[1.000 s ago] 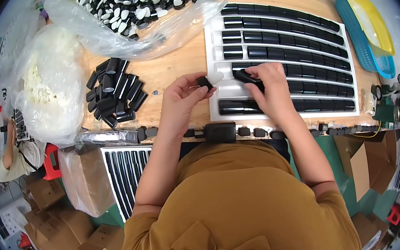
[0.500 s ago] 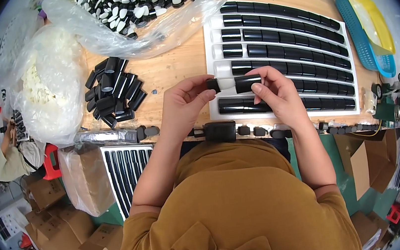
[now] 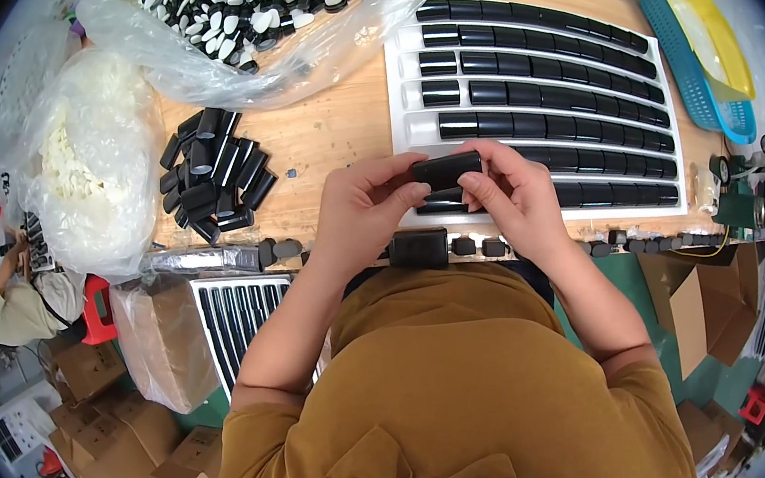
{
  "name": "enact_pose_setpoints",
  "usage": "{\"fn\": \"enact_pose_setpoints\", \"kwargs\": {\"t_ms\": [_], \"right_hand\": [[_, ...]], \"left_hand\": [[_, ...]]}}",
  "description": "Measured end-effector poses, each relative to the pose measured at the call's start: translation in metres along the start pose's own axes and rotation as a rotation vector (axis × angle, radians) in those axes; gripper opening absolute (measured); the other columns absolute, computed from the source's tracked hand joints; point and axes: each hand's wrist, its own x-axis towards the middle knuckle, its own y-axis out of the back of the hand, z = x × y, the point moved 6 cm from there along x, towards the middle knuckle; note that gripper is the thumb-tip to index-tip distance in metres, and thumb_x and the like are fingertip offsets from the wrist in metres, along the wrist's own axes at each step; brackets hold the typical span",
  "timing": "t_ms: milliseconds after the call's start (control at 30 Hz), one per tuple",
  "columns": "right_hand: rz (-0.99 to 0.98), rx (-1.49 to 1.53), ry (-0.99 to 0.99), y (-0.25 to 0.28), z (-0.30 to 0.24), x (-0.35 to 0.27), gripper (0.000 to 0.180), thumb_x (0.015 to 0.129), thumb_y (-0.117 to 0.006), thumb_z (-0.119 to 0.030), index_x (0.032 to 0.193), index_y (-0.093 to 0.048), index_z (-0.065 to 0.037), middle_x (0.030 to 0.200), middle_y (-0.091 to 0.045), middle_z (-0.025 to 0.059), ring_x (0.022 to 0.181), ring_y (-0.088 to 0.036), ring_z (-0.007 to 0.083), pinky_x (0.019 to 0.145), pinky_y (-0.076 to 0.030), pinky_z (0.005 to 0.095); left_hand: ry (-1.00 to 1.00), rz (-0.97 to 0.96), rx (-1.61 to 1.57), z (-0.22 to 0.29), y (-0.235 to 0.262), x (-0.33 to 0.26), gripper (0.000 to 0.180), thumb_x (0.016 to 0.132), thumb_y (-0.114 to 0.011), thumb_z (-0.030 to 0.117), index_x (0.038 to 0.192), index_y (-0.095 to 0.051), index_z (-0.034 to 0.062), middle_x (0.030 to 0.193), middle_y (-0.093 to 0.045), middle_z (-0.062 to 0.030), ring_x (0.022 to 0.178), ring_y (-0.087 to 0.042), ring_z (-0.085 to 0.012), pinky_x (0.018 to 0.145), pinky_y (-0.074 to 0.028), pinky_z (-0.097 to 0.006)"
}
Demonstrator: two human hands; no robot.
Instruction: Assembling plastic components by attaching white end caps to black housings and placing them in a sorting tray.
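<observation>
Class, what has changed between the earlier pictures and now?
The right hand moved its black tube left to meet the left hand, which now grips its end; the left hand's small piece is now hidden. The white tray and pile of loose tubes stayed put.

Cylinder pile (image 3: 225, 166) left, tray (image 3: 422, 127) right—bag (image 3: 221, 89) behind

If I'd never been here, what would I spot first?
Probably the white tray on the table's right, lined with shiny black tubes. Next, the clear bag at the top, holding black and white pieces. In the middle, the left hand and right hand hold a single tube.
</observation>
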Motion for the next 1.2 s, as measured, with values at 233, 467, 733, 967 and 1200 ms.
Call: {"fn": "enact_pose_setpoints", "kwargs": {"t_ms": [233,467,733,967,1200], "right_hand": [[0.053,0.083,-0.023,-0.007,0.009,0.000,0.021,0.094,-0.058,-0.005,0.114,-0.059,0.003,0.076,-0.059,0.0004,0.068,-0.054,0.0054,0.063,-0.046,0.0204],[0.136,-0.397,0.119,0.006,0.027,0.028,0.031,0.083,-0.070,-0.002,0.113,-0.063,-0.005,0.072,-0.053,-0.0018,0.063,-0.046,0.0065,0.061,-0.040,0.0191],[0.273,-0.720,0.282,-0.002,0.025,0.025,0.021,0.076,-0.076,-0.010,0.091,-0.062,-0.005,0.075,-0.058,0.0061,0.064,-0.055,0.0226,0.058,-0.047,0.0322],[0.216,-0.845,0.366,0.001,0.021,0.020,0.013,0.077,-0.073,-0.011,0.090,-0.071,-0.007,0.085,-0.063,0.0065,0.081,-0.060,0.0269,0.067,-0.050,0.0361],[0.241,-0.810,0.401,0.049,-0.006,0.012,0.020,0.078,-0.070,-0.004,0.098,-0.069,-0.004,0.090,-0.064,0.0095,0.082,-0.061,0.0248,0.074,-0.050,0.0326]], "left_hand": [[0.040,-0.038,-0.026,-0.006,0.001,0.001,0.029,0.084,-0.066,-0.006,0.113,-0.067,-0.0041,0.092,-0.067,-0.0063,0.080,-0.063,-0.0110,0.072,-0.052,-0.023],[-0.153,0.329,0.635,0.017,0.066,0.053,0.023,0.090,-0.066,0.009,0.111,-0.070,0.0038,0.096,-0.072,-0.0035,0.083,-0.064,-0.0086,0.073,-0.051,-0.024],[-0.216,0.641,1.465,0.041,0.205,0.146,0.021,0.084,-0.066,0.023,0.092,-0.072,0.0043,0.092,-0.069,-0.0191,0.083,-0.067,-0.0334,0.074,-0.053,-0.041],[-0.011,0.545,1.756,0.012,0.202,0.173,0.023,0.078,-0.064,0.022,0.091,-0.071,0.0045,0.095,-0.069,-0.0186,0.094,-0.065,-0.0379,0.079,-0.054,-0.046],[-0.118,0.563,1.670,0.013,0.204,0.161,0.024,0.076,-0.063,0.016,0.089,-0.069,-0.0027,0.104,-0.062,-0.0254,0.092,-0.063,-0.0401,0.081,-0.053,-0.046]]}}
